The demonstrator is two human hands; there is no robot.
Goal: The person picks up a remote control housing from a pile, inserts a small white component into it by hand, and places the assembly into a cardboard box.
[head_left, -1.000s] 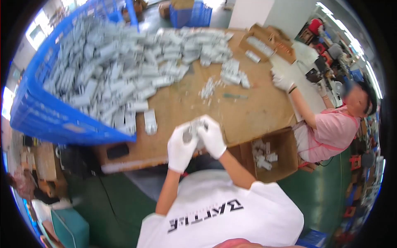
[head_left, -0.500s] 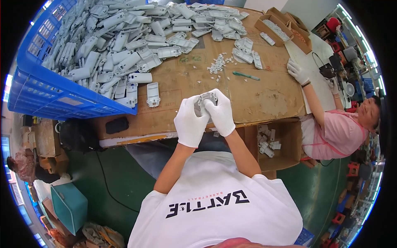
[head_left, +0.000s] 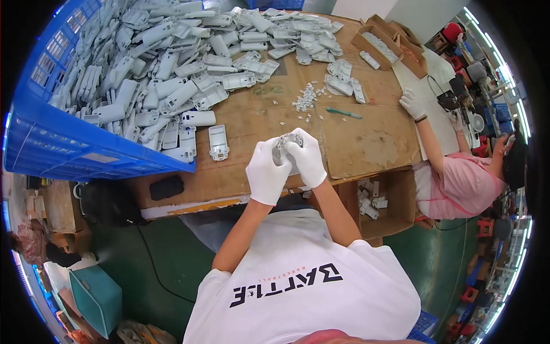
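Note:
Between my two white-gloved hands is a light grey plastic housing (head_left: 285,148), held just over the table's near edge. My left hand (head_left: 267,172) is wrapped around its left side. From the right, my right hand (head_left: 308,157) grips it, thumb pressed on the inner face. The fingers behind the part are hidden. Just beyond lies a scattered heap of tiny white pieces (head_left: 306,98), with a teal pen-like tool (head_left: 344,113) beside it. A single housing (head_left: 218,142) rests on the cardboard to the left of my hands.
A large pile of grey housings (head_left: 172,74) spreads out of a blue crate (head_left: 97,146). Small cardboard boxes (head_left: 378,45) stand at the far right. An open box (head_left: 395,221) with white parts sits below the table edge. At right, a co-worker's gloved hand (head_left: 412,104) rests on the tabletop.
The view has shifted slightly, so the table's things sit a little differently in the picture. Both my hands keep their hold on the housing. The co-worker's head has turned away.

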